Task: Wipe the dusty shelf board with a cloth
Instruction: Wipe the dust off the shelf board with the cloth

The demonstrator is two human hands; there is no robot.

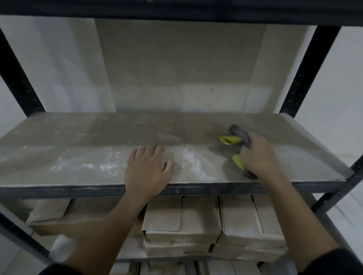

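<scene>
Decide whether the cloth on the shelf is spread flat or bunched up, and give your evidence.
Bunched up. The cloth is gripped in the right hand, with yellow and grey folds poking out on two sides of it.

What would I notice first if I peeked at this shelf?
Probably the bright yellow-and-grey cloth bunched in the person's right hand, pressed on the right side of the dusty grey shelf board. Next, the white streaks of dust in the middle of the board, just beside the left hand lying flat at its front edge. Below sit stacked brown paper-wrapped packs.
</scene>
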